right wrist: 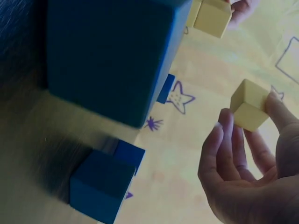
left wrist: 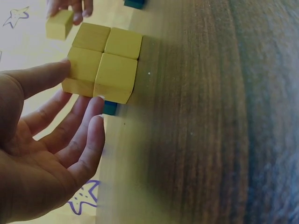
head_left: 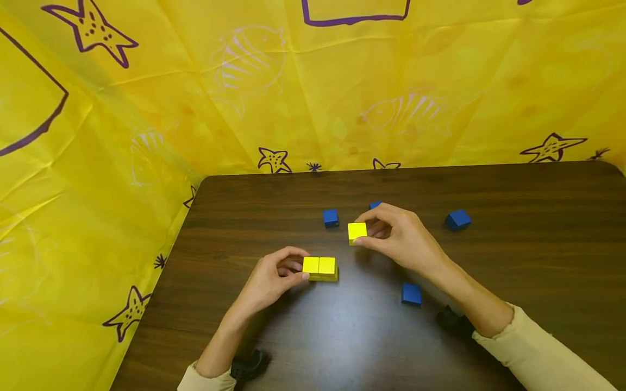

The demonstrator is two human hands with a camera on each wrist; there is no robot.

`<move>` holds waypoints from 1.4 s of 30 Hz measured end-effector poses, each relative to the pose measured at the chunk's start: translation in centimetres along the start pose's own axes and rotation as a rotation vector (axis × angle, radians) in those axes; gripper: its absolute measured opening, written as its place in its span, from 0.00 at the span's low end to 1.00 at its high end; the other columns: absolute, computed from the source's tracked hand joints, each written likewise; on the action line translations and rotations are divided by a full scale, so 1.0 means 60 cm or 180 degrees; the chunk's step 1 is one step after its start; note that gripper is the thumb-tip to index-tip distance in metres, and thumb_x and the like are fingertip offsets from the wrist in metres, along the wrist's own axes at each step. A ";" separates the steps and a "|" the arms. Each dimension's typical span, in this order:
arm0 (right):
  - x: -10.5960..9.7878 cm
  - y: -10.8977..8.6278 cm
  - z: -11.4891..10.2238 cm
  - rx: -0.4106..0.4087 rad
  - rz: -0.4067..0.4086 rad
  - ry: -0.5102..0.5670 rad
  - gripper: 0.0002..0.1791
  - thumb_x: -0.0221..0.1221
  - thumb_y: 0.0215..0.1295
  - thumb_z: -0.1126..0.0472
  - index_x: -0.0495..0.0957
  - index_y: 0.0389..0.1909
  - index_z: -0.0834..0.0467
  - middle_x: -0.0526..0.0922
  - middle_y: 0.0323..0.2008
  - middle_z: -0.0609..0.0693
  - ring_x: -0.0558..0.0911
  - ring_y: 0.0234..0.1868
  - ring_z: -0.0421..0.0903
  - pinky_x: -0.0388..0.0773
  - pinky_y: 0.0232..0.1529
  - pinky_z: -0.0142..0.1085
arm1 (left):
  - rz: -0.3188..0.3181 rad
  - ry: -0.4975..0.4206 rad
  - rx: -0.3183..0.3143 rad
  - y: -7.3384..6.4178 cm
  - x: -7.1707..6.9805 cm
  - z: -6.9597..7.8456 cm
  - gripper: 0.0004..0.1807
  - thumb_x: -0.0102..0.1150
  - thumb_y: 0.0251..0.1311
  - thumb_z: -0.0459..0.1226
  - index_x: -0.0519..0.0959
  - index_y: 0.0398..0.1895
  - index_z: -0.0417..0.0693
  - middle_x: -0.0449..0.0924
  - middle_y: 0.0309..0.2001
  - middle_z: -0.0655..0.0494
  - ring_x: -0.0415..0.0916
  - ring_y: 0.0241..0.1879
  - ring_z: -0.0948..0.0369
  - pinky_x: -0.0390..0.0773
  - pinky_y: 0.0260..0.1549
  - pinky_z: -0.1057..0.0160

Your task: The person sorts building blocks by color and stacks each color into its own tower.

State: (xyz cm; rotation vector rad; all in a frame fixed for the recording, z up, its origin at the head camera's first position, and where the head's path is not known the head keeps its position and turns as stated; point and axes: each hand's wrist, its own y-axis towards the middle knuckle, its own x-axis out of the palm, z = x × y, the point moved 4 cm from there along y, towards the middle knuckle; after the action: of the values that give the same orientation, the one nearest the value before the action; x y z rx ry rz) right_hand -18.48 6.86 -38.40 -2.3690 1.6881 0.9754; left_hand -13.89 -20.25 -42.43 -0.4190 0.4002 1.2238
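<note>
Four-square in the left wrist view, yellow cubes (left wrist: 103,60) stand two wide and two high, their faces flush. My left hand (head_left: 269,277) pinches the left end of this yellow block stack (head_left: 320,269) between thumb and fingers. Above the table, to the right of and beyond the stack, my right hand (head_left: 406,236) holds a single yellow cube (head_left: 357,233) between thumb and fingertips. That same cube (right wrist: 250,105) shows in the right wrist view, apart from the stack.
Several blue cubes lie spread about: one (head_left: 330,218) behind the stack, one (head_left: 375,205) partly hidden by the right hand, one (head_left: 458,219) farther right, one (head_left: 411,294) nearer me. Yellow patterned cloth (head_left: 318,98) hangs behind the dark wooden table (head_left: 235,217).
</note>
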 end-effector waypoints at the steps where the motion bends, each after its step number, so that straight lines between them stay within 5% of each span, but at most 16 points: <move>1: 0.002 0.000 -0.001 0.0012 -0.0007 0.0023 0.17 0.75 0.52 0.55 0.84 0.43 0.49 0.80 0.35 0.41 0.82 0.34 0.36 0.82 0.36 0.33 | 0.0000 0.0001 0.0012 0.000 0.000 0.000 0.19 0.71 0.56 0.31 0.80 0.52 0.49 0.84 0.45 0.53 0.81 0.42 0.59 0.82 0.40 0.62; 19: 0.046 0.006 -0.032 0.0078 -0.0170 0.0133 0.17 0.76 0.52 0.54 0.83 0.42 0.48 0.80 0.38 0.39 0.81 0.36 0.37 0.81 0.38 0.35 | -0.0052 -0.0030 0.0077 0.003 0.005 -0.001 0.18 0.71 0.57 0.33 0.81 0.51 0.49 0.84 0.45 0.53 0.81 0.42 0.59 0.82 0.41 0.62; 42: 0.098 0.004 -0.047 0.0116 -0.0069 0.0053 0.14 0.75 0.53 0.54 0.84 0.40 0.51 0.80 0.35 0.42 0.79 0.32 0.38 0.79 0.33 0.30 | -0.0077 -0.0054 0.0094 0.002 0.001 -0.005 0.19 0.70 0.57 0.30 0.80 0.52 0.46 0.83 0.46 0.50 0.81 0.42 0.57 0.82 0.41 0.61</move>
State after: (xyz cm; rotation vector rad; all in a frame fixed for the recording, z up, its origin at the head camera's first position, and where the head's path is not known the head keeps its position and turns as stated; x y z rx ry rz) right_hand -16.28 0.80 -39.22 -2.3739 1.6675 0.9164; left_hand -14.01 -20.30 -42.72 -0.3867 0.3971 1.1959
